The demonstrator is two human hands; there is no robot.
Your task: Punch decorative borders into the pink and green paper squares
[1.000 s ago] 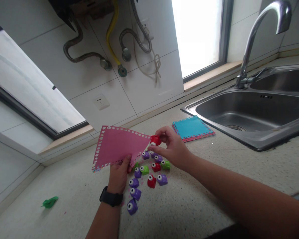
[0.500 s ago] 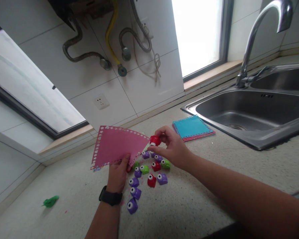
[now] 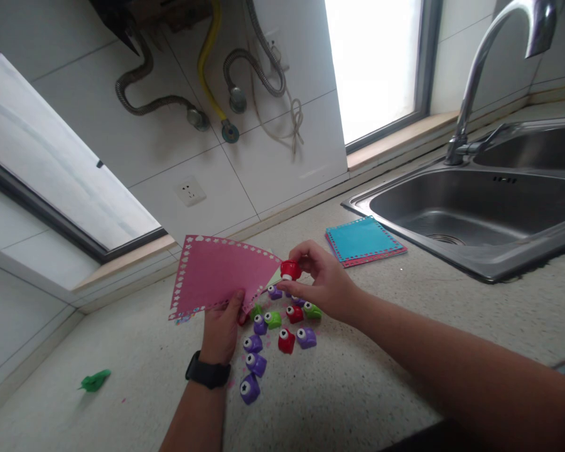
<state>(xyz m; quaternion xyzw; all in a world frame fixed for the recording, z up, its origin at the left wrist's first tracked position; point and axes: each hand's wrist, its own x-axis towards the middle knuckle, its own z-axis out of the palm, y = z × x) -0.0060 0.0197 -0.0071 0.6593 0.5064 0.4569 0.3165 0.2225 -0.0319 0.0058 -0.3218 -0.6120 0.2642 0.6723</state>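
L fingers [image 3: 238,304] clamped on pink paper sheet [image 3: 219,269], prob. to steady it; R fingers [image 3: 306,250] clamped on red craft punch [image 3: 290,269] at sheet's R corner, prob. for alignment.

Open counter [image 3: 155,376] stretches left of the left hand [image 3: 222,326], interrupted by a green scrap [image 3: 94,380]. A second bare stretch lies near, right of the scattered punches [image 3: 286,340], with the right forearm [image 3: 419,339] barring its far side. Raised pink paper [image 3: 221,273] blocks the straight route from left hand to far wall [image 3: 245,188]; punches crowd the space between the hands. Beyond the right hand [image 3: 322,279], a free strip runs between paper and blue stack [image 3: 365,240], which sits just beside the sink [image 3: 452,251]. The tap [image 3: 471,88] towers at the sink's far edge.
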